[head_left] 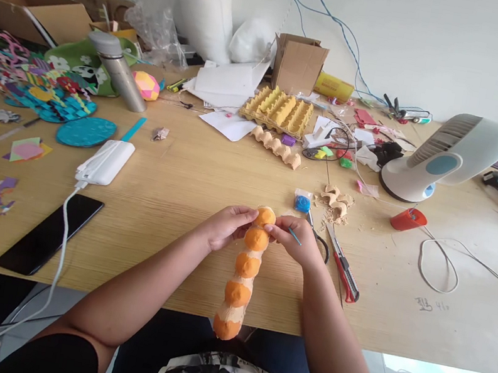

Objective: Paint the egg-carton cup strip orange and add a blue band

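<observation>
Over the table's front edge I hold an egg carton strip [242, 266], its row of bumps covered in orange, clay-like material with bare cardboard between. My left hand [229, 226] pinches its far end from the left, fingers closed. My right hand [294, 238] grips the same end from the right, thumb and finger near the top bumps. A thin blue stick [295, 236] also shows at the right hand; how it is held is not clear. Just beyond that hand lie a blue lump in a clear wrapper [302, 203], black-handled scissors [323, 243] and a red utility knife [346, 269].
Cut carton scraps [336, 202] lie past the knife. Farther back are a yellow egg tray [276, 112] and a bare carton strip [276, 148]. A white fan [449, 159] stands right; a power bank [106, 161], phone [50, 234] and steel bottle [121, 76] are left.
</observation>
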A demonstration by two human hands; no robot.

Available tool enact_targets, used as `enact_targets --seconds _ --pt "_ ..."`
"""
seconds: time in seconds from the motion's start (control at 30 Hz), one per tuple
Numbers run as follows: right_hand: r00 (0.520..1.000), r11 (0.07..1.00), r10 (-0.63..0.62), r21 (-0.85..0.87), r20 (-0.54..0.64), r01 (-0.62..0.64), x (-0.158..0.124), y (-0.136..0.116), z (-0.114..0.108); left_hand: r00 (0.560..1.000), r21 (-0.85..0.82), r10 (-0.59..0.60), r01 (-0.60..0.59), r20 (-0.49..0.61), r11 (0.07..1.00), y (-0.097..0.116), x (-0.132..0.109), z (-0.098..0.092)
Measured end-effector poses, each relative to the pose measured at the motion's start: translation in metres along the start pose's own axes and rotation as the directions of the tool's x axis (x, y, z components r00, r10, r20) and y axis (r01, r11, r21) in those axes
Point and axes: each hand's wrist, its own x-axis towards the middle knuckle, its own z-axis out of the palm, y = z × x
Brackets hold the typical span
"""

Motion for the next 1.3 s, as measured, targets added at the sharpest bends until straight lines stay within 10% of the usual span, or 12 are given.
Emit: enact_targets --seconds 1.0,1.3 --pt "0.995 0.894 0.102 0.438 0.001 -0.092 0.003 0.014 0.012 1.0 -0.047 0.023 -0.022 0.006 0.999 -0.001 -0.002 0.0" --pt "0.988 0.739 0.153 0.662 0.015 -0.125 0.002 0.011 0.029 0.995 -0.07 0.098 -0.1 -0.035 0.993 -0.003 0.001 -0.002"
